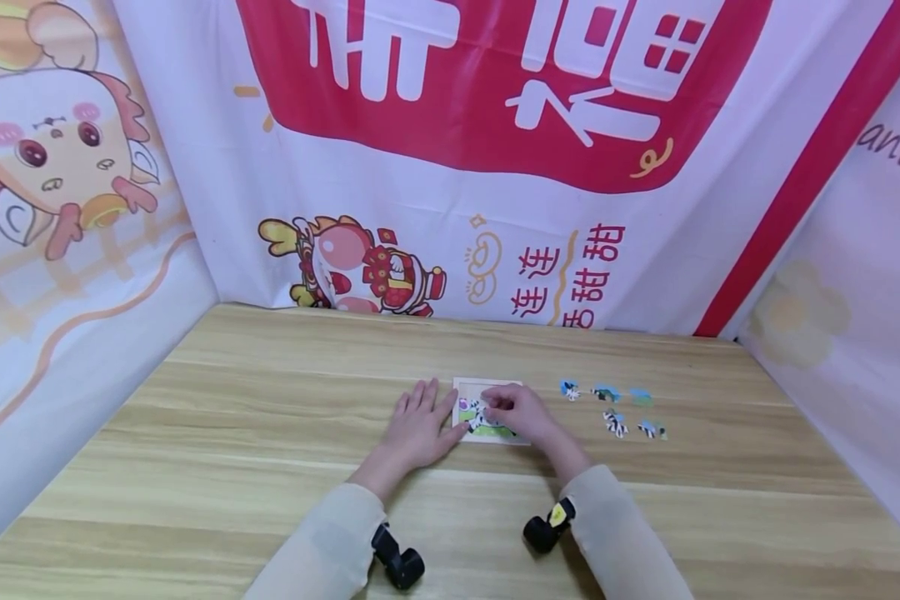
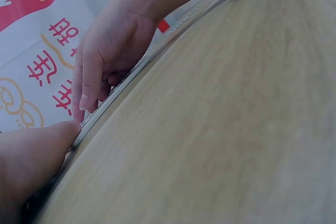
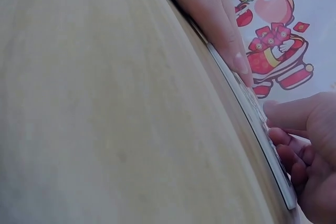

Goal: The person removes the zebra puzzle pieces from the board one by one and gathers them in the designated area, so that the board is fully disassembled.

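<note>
A small puzzle board [image 1: 487, 440] with a pale rim lies on the table, partly filled with zebra picture pieces on green. My left hand [image 1: 417, 425] rests beside its left edge with fingers spread, the thumb [image 2: 47, 140] at the rim. Over the board, my right hand [image 1: 521, 410] has its fingers bent and its fingertips down at the zebra pieces. In the right wrist view the right thumb [image 3: 294, 113] reaches down close to the board, other fingers curled beneath. I cannot tell whether a piece is between these fingertips.
Right of the board lie several loose puzzle pieces, among them a zebra-striped one [image 1: 615, 423], a blue-edged one [image 1: 569, 390] and a blue-green one [image 1: 641, 397]. The wooden table [image 1: 270, 400] ends at a printed cloth [image 1: 420, 192] behind. Black wrist cameras sit on both sleeves.
</note>
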### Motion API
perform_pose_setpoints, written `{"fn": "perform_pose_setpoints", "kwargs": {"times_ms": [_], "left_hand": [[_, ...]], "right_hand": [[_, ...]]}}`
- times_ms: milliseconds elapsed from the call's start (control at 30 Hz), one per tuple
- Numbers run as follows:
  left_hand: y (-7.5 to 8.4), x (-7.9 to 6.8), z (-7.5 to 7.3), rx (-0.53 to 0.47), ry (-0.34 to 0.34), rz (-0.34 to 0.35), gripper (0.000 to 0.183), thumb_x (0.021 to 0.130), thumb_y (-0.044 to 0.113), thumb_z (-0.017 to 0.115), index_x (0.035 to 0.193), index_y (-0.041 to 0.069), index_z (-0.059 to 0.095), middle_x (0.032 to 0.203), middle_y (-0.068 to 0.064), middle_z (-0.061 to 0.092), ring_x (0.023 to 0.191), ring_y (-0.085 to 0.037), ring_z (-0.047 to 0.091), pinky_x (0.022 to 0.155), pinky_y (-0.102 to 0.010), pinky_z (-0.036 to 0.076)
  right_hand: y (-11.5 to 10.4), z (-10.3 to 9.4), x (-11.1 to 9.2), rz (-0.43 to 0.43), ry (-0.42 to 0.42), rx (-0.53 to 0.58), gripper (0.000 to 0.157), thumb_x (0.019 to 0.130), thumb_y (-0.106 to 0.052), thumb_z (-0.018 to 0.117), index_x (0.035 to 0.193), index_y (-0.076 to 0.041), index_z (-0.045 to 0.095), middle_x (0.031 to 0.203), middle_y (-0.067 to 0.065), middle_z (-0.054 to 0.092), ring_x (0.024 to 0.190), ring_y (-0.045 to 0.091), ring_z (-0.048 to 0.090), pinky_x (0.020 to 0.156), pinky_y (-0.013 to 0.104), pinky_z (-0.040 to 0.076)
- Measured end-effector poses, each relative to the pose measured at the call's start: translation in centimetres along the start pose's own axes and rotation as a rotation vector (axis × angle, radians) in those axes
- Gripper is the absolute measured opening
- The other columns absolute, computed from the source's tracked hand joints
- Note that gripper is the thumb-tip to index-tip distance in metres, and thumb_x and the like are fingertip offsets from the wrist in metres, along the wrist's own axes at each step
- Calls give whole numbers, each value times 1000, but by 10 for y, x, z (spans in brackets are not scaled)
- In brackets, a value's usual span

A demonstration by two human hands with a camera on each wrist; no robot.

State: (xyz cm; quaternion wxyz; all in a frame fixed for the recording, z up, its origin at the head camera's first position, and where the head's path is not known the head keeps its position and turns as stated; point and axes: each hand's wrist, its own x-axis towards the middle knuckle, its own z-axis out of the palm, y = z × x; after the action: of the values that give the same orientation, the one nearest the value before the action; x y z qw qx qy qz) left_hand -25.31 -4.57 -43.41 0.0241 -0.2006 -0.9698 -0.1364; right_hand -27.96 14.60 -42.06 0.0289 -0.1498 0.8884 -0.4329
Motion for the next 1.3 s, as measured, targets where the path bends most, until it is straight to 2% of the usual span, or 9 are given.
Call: {"fn": "perform_pose_setpoints", "kwargs": {"times_ms": [167, 333, 667, 1000, 1300], "left_hand": [[1, 0, 0, -3, 0, 7, 63, 86, 55, 30, 137, 17, 27, 140, -18, 13, 126, -34, 6, 98, -49, 7], [1, 0, -1, 10, 5, 8, 63, 86, 55, 30, 136, 17, 28, 140, -18, 14, 126, -35, 7, 98, -50, 7], [1, 0, 0, -4, 0, 3, 64, 85, 57, 31, 135, 18, 30, 140, -18, 14, 126, -34, 7, 98, -49, 7], [1, 1, 2, -13, 13, 5, 63, 85, 57, 31, 135, 18, 30, 140, -18, 15, 127, -34, 6, 98, -49, 7], [0, 1, 2, -14, 10, 4, 63, 85, 56, 31, 135, 18, 30, 140, -18, 14, 127, -34, 6, 98, -49, 7]], "right_hand": [[-2, 3, -1, -68, -4, -82, 30, 75, -9, 66, 105, -6, 62, 81, 1, 54, 74, 16, 48, 67, 30, 41], [-3, 6, 0, -56, 1, -113, 29, 74, -10, 66, 103, -8, 63, 80, -1, 52, 73, 14, 46, 67, 28, 41], [-6, 12, -1, 23, 59, 6, 27, 74, -2, 64, 100, -8, 61, 82, 1, 53, 74, 17, 47, 66, 29, 40], [-5, 15, 0, 3, 88, -1, 29, 69, -3, 68, 97, -4, 61, 79, 1, 53, 71, 15, 47, 65, 28, 41], [-6, 15, 0, 9, 95, -15, 26, 71, -4, 67, 97, -4, 62, 79, 1, 54, 73, 16, 48, 66, 29, 42]]}}
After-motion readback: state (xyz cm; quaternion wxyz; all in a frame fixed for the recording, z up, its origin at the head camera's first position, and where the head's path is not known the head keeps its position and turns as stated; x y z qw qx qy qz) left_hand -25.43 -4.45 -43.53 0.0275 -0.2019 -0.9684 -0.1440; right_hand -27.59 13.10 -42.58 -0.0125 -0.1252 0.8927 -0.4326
